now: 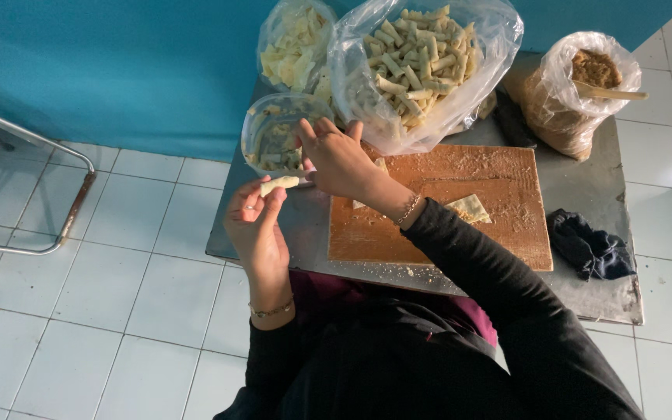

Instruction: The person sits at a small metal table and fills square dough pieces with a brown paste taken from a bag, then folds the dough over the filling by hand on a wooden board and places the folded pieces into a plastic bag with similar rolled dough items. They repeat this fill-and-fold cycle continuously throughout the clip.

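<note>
My left hand (256,225) pinches a small pale rolled pastry (279,184) at the left edge of the metal table (585,187). My right hand (339,159) reaches across to the roll's right end, its fingers close to a clear plastic tub (262,117) that holds pale paste. A wooden board (507,233) dusted with crumbs lies under my right wrist, and a flat triangular wrapper (470,208) lies on it. Behind the board a large clear bag (421,66) is filled with finished rolls.
A second clear bag (295,43) of flat wrappers stands at the back left. A bag of brown filling (577,85) with a wooden spoon (612,93) sits at the back right. A dark cloth (589,247) lies on the table's right side. A metal chair frame (33,194) stands on the white tiles at left.
</note>
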A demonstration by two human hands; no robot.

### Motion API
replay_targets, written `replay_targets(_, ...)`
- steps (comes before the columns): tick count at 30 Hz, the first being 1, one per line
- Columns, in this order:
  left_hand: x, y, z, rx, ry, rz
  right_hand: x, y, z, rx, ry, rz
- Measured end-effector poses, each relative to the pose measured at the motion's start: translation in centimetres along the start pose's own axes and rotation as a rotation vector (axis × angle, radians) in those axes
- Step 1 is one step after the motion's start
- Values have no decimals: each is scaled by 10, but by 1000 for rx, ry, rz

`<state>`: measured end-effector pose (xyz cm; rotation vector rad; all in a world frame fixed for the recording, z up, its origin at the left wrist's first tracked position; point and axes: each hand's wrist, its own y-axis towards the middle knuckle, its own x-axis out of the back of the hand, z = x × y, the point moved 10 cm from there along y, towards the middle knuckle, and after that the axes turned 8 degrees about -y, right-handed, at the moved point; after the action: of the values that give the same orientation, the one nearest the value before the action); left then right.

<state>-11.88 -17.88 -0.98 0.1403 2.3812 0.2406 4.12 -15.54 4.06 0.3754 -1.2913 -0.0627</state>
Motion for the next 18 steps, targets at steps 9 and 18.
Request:
replay_targets(9,-1,-8,33,90,-166,57,66,-40,-11,-25,316,-75)
replay_targets(18,-40,-36,58,266,-168,201,116,-132,14,82,652,-228)
